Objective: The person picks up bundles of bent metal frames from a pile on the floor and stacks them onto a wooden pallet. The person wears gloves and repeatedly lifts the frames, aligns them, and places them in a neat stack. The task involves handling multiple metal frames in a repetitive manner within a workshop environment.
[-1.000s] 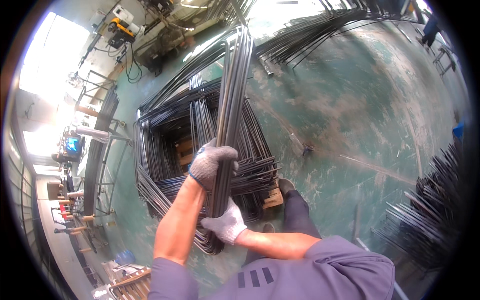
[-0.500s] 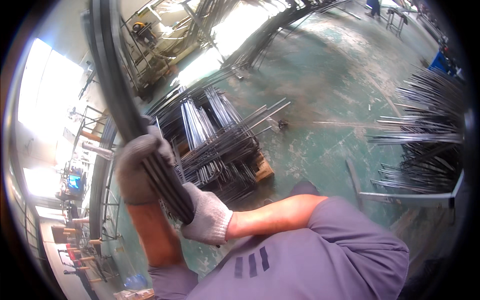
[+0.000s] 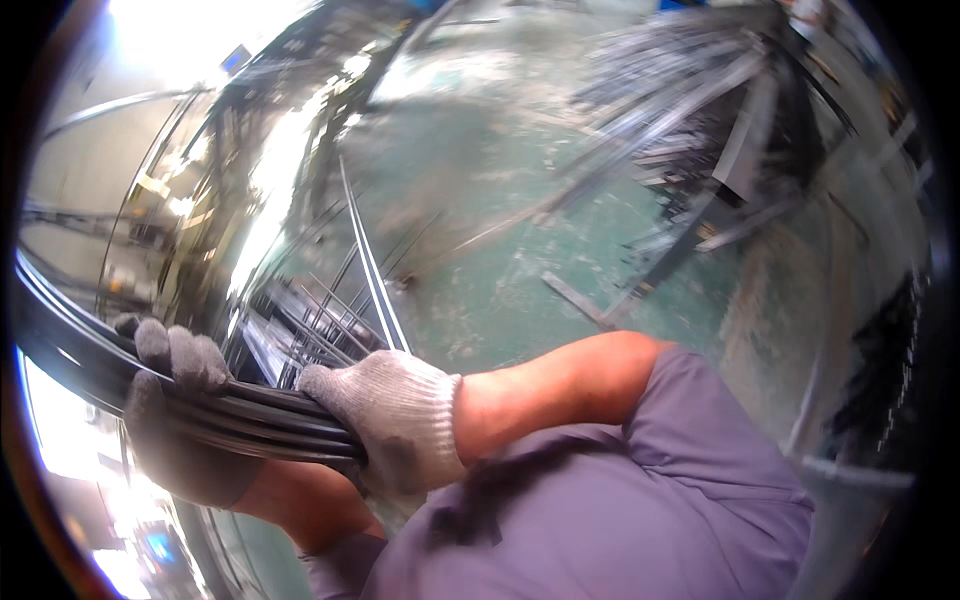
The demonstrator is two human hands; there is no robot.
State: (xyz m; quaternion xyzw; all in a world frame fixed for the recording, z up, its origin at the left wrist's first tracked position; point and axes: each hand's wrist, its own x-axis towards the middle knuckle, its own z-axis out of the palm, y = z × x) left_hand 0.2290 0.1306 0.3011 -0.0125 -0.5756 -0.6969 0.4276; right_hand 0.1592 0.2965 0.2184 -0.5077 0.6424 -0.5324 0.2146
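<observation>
Currently, both hands grip one bundle of dark rods point(image 3: 270, 422), which is held in front of the torso, clear of the floor. Left hand point(image 3: 185, 415), in a grey knit glove: fingers point(image 3: 183, 358) curl over the upper side of the bundle, palm side below, so the rods pass through a closed grasp. Right hand point(image 3: 395, 418), in a paler knit glove with a ribbed cuff: closed about the near end of the bundle, thumb along the top; the other fingertips are hidden, so their exact placement cannot be told. The bundle slopes from the left rim of the view, higher up, down to the right palm; rods lie tightly side by side, bent in the view toward the rim. Just beyond the hands, a pile of rods point(image 3: 315, 325) shows partly, with two bright strips point(image 3: 368, 262) reaching away from it. Farther right, a large heap of metal bars point(image 3: 690, 140) spreads over the green floor point(image 3: 490, 290), blurred. A grey flat bar point(image 3: 575, 298) lies between heap and right forearm. Wearer's shirt point(image 3: 610, 500): purple-grey, short sleeves.
</observation>
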